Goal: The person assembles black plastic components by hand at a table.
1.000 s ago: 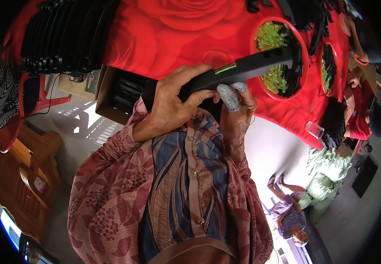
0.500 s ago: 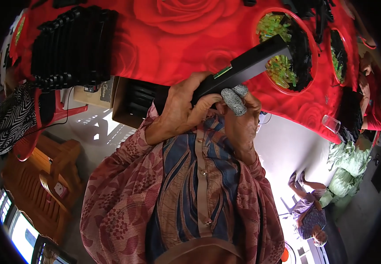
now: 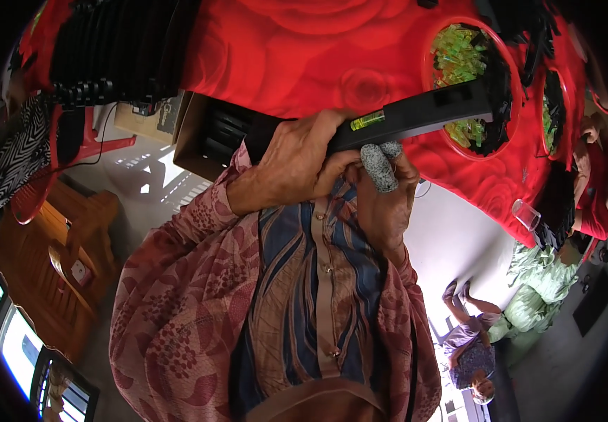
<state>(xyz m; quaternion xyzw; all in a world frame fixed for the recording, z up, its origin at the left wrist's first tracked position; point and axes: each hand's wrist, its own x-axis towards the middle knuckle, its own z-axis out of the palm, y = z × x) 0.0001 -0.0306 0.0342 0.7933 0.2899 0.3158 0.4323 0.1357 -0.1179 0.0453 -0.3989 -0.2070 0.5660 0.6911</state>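
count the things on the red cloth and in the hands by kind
black bar with green vial, held in left hand and right hand: 1
red bowls of green bits: 2
clear cup: 1
black stacked pile: 1
total: 5

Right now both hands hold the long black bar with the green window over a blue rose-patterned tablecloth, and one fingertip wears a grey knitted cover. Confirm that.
Not quite: the rose-patterned tablecloth is red, not blue, as the head view shows. The rest stands: the left hand and right hand both hold the long black bar with the green window, and a grey knitted cover sits on one fingertip.
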